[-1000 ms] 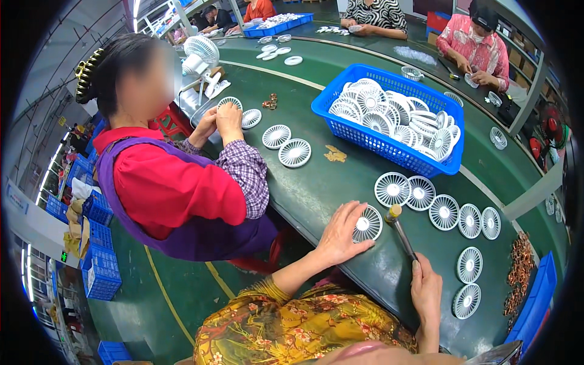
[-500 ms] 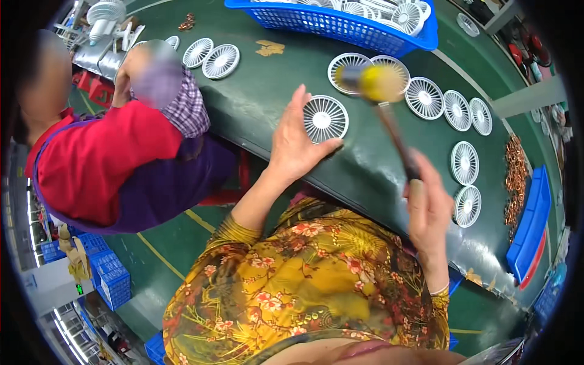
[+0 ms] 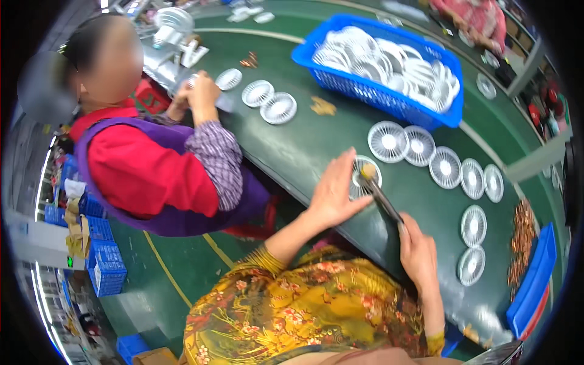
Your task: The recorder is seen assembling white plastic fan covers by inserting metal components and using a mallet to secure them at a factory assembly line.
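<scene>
A round white spoked grille (image 3: 359, 186) lies on the green table top. My left hand (image 3: 331, 198) is against its left side, with thumb and fingers spread. In my right hand (image 3: 418, 248) is the dark handle of a mallet (image 3: 383, 199), fingers wrapped round it. The mallet's yellowish head is over the grille's hub and hides it; whether it touches, I cannot tell. Beyond the grille and to its right, more white grilles (image 3: 445, 168) lie in a curving row.
A blue basket (image 3: 380, 100) heaped with white grilles stands at the back. Small copper-coloured parts (image 3: 522, 240) are piled at right beside a blue tray (image 3: 531, 283). A co-worker in red and purple (image 3: 152, 176) works at left, holding something small. Another person (image 3: 474, 21) sits across the table.
The mallet has swung down from a raised position onto the grille's hub area. My left hand stays by the grille. The view has shifted, and the co-worker's hands have moved together.
</scene>
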### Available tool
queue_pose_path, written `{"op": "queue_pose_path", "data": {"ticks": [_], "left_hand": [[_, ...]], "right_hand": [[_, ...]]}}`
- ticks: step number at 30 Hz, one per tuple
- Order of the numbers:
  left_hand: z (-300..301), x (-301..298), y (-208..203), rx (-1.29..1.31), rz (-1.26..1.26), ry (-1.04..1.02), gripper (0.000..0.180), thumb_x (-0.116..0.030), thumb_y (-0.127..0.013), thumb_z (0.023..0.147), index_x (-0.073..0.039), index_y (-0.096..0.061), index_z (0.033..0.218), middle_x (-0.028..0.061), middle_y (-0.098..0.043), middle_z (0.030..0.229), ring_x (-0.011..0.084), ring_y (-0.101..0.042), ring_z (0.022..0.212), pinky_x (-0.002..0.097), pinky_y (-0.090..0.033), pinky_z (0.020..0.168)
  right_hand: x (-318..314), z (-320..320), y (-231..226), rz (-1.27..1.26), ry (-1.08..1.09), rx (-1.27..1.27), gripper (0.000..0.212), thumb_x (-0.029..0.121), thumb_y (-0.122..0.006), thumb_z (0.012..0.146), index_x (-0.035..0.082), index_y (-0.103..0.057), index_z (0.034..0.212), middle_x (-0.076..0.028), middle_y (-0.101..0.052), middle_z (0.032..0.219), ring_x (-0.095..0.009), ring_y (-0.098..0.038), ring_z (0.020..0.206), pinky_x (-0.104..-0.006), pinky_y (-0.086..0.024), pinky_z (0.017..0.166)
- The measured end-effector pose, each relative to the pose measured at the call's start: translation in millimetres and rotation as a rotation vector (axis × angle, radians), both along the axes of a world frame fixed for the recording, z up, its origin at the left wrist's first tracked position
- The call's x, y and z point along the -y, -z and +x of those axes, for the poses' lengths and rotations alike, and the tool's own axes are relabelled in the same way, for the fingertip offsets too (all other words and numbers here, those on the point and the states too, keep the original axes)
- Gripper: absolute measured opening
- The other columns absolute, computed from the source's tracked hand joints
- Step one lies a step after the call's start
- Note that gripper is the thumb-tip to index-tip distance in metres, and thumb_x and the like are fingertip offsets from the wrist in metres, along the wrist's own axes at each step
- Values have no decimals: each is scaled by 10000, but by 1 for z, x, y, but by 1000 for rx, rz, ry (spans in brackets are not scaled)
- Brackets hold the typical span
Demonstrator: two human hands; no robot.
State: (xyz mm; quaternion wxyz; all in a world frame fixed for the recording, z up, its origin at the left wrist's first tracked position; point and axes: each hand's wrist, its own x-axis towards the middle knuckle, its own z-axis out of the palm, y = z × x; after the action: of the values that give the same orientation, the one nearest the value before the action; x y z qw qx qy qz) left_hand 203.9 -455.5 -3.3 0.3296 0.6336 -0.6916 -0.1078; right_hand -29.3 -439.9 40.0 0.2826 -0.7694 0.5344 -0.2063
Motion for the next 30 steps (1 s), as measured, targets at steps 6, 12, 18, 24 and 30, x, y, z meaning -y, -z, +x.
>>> {"op": "queue_pose_path", "data": {"ticks": [6, 12, 18, 24, 30], "left_hand": [[37, 18, -26, -895, -143, -82, 984, -92, -728, 792, -102, -59, 1514, 188, -496, 1335, 259, -499, 1232, 380, -419, 1014], [95, 42, -117, -1997, -514, 529, 642, -245, -551, 949, -155, -217, 1490, 188, -575, 1263, 308, -549, 1196, 418, -413, 1045], [70, 34, -108, -1880, 108, 1600, 253, -357, -555, 929, -178, -562, 750, -19, -532, 683, 123, -564, 647, 273, -472, 563], [12, 19, -131, -30, 156, 816, 373, -231, -651, 879, -54, -595, 1202, 105, -693, 874, 257, -674, 799, 361, -518, 732], [3, 10, -106, -391, 292, 754, 444, -205, -696, 848, -64, -564, 1248, 97, -683, 912, 201, -662, 825, 310, -506, 757]], "right_hand": [[-4, -44, 16, 510, 111, 491, 346, 272, -506, 989, 82, -574, 1271, -13, -537, 606, -71, -435, 467, -230, -366, 442], [8, -49, 23, 637, 137, 756, 440, 345, -450, 1011, 48, -488, 1332, -4, -519, 613, -42, -422, 441, -193, -340, 376], [6, -45, 22, 600, 158, 803, 456, 362, -461, 1005, 55, -484, 1342, 2, -524, 627, -44, -428, 449, -190, -348, 383], [2, -45, 19, 603, 147, 754, 464, 367, -458, 1008, 68, -478, 1362, 13, -523, 641, -34, -437, 487, -186, -359, 421], [-1, -46, 22, 591, 142, 762, 487, 380, -472, 999, 72, -458, 1377, 18, -517, 644, -33, -441, 481, -177, -354, 409]]}}
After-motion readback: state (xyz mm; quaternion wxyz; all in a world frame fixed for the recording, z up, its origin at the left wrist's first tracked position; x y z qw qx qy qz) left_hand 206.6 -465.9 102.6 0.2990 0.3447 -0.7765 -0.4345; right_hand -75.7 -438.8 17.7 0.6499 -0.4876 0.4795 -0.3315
